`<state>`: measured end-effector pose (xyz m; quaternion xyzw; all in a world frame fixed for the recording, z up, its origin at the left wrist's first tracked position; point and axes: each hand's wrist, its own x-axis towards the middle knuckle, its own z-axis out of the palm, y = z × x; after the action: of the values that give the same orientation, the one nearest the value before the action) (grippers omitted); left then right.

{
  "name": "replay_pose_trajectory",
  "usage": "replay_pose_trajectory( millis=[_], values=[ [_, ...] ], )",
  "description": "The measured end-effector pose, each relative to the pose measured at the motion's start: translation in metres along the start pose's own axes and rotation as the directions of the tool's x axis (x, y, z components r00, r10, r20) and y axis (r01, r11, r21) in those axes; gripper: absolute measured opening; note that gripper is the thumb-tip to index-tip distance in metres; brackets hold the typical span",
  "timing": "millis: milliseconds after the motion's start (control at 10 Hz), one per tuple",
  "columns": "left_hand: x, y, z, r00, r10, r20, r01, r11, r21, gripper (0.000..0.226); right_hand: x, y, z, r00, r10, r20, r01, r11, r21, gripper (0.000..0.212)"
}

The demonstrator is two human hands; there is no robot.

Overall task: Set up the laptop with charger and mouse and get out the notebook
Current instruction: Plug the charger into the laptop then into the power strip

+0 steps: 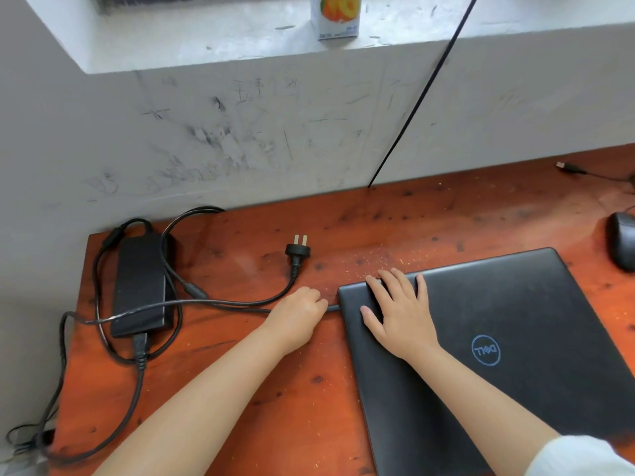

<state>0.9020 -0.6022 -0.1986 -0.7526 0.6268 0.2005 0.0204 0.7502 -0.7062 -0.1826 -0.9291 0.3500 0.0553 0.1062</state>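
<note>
A closed black laptop (515, 338) lies on the reddish wooden desk (240, 389). My right hand (400, 314) rests flat, fingers spread, on the lid's far left corner. My left hand (297, 316) is closed on the charger cable (206, 302) right at the laptop's left edge, where the cable's tip (333, 308) meets the side. The black power brick (141, 286) lies at the desk's left end with cable looped around it. Its wall plug (297, 250) lies loose on the desk. A black mouse (623, 243) sits at the right edge. No notebook is visible.
A scuffed white wall rises behind the desk, with a ledge holding a juice carton (335, 15). A thin black cable (422, 94) runs down the wall. A USB plug (570, 167) on a thin wire lies at the far right. More cable hangs off the desk's left edge.
</note>
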Motion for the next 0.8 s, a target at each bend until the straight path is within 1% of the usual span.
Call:
replay_pose_trajectory(
  millis=[300,400,500,600,700,800],
  values=[
    [-0.001,0.002,0.0,1.0,-0.005,0.0,0.005,1.0,0.007,0.026,0.001,0.001,0.001,1.0,-0.007,0.013,0.007,1.0,-0.025,0.055],
    [0.001,0.005,-0.001,0.999,-0.025,0.041,0.024,0.999,0.029,0.025,0.002,0.002,0.002,1.0,-0.01,0.015,0.011,0.999,-0.03,0.054],
    [0.006,0.005,-0.01,0.992,-0.031,0.126,0.029,0.999,0.017,0.024,0.002,0.002,0.001,1.0,-0.008,0.013,0.009,0.999,-0.037,0.055],
    [0.007,-0.005,-0.019,0.989,-0.144,0.034,0.147,0.979,-0.144,0.028,0.002,0.003,0.0,1.0,-0.017,0.01,0.017,0.999,-0.036,0.055],
    [0.008,-0.013,-0.025,0.792,-0.521,-0.318,0.346,0.812,-0.469,0.02,0.002,0.005,0.001,1.0,-0.026,0.0,0.026,0.999,-0.029,0.055],
    [0.018,-0.017,-0.023,0.695,-0.671,-0.257,0.519,0.716,-0.467,0.034,0.003,0.005,0.004,0.999,-0.037,-0.03,0.036,0.999,-0.02,0.055]
  ],
)
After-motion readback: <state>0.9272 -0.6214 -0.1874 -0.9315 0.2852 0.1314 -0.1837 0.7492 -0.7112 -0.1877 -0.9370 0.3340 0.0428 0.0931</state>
